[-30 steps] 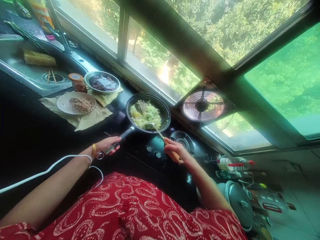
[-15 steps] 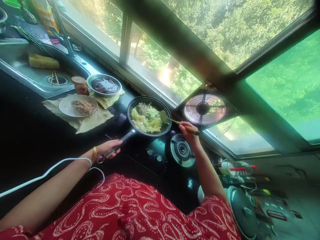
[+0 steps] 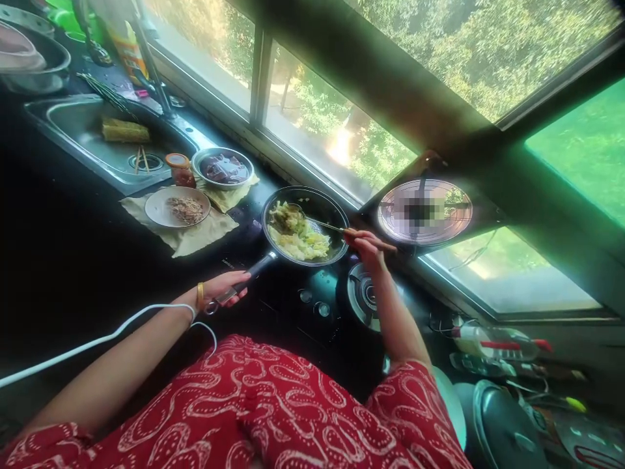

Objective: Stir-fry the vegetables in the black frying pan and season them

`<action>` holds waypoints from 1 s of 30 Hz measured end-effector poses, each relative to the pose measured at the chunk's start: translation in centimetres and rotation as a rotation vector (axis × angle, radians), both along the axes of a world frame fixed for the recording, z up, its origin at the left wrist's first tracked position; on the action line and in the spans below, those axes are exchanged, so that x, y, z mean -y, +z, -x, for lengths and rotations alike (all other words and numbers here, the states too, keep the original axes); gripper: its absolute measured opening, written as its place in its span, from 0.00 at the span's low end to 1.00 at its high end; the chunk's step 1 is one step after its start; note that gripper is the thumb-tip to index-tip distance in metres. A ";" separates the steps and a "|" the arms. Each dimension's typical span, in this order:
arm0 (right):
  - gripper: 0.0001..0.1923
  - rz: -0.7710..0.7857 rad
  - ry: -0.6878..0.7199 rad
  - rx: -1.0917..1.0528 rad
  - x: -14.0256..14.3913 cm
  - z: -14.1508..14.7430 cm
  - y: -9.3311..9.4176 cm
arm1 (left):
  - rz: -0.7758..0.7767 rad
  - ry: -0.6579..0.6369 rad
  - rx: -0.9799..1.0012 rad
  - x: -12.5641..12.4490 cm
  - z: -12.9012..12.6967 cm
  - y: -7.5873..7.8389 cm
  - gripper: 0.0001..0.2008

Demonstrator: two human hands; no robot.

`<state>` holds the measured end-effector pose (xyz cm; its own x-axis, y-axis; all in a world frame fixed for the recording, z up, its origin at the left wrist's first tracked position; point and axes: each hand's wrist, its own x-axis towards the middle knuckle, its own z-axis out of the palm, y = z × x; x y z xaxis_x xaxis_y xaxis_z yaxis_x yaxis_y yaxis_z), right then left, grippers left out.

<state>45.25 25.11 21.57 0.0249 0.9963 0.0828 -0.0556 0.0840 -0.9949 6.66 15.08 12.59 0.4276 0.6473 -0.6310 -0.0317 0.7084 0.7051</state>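
Note:
My left hand (image 3: 227, 288) is closed around the dark handle of a frying pan (image 3: 336, 202), which sits on the black hob. Chopped pale-green cabbage (image 3: 307, 242) lies in the pan, heaped toward its left side with some darker bits on top. In my right hand (image 3: 367, 246) is the wooden handle of a spatula (image 3: 328, 226). Its metal head reaches into the cabbage and is partly hidden by it. Left of the pan stand a white plate of shredded food (image 3: 160, 207), a metal bowl with dark pieces (image 3: 227, 169) and a jar with an orange lid (image 3: 180, 170).
Beyond the plate is a sink (image 3: 63, 124) holding a yellowish block. A second burner (image 3: 359, 293) lies under my right forearm. A round fan (image 3: 390, 221) is set in the window. Bottles and a lidded pot (image 3: 508, 423) stand at the right. A white cable crosses my left forearm.
The spatula has moved left across the pan, pushing cabbage to the left side and baring the pan's right part. My left hand keeps its hold on the handle. The view has shifted slightly.

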 end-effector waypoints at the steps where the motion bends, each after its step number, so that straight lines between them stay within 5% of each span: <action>1: 0.10 -0.045 0.071 0.094 1.4 -0.3 1.1 | -0.001 0.000 0.004 0.0 0.0 -0.1 0.28; 6: 0.09 -0.237 0.408 0.569 9.1 -0.7 6.4 | 0.001 -0.005 0.032 0.0 0.0 -0.3 0.26; 11: 0.07 -0.310 0.494 0.827 14.2 -0.1 9.4 | 0.037 0.032 0.013 -0.3 0.5 -0.5 0.20; 15: 0.07 -0.326 0.481 0.911 12.9 0.6 8.1 | 0.061 0.159 0.063 -0.5 3.0 -1.5 0.22; 20: 0.10 -0.343 0.215 0.771 8.6 3.4 5.1 | 0.085 0.362 -0.088 1.0 9.3 -4.7 0.18; 26: 0.14 -0.232 0.058 0.670 7.1 7.7 6.5 | 0.180 0.540 -0.262 5.7 16.6 -9.7 0.10; 30: 0.15 -0.167 -0.007 0.725 6.1 7.7 7.3 | 0.275 0.622 -0.350 8.7 19.9 -13.2 0.07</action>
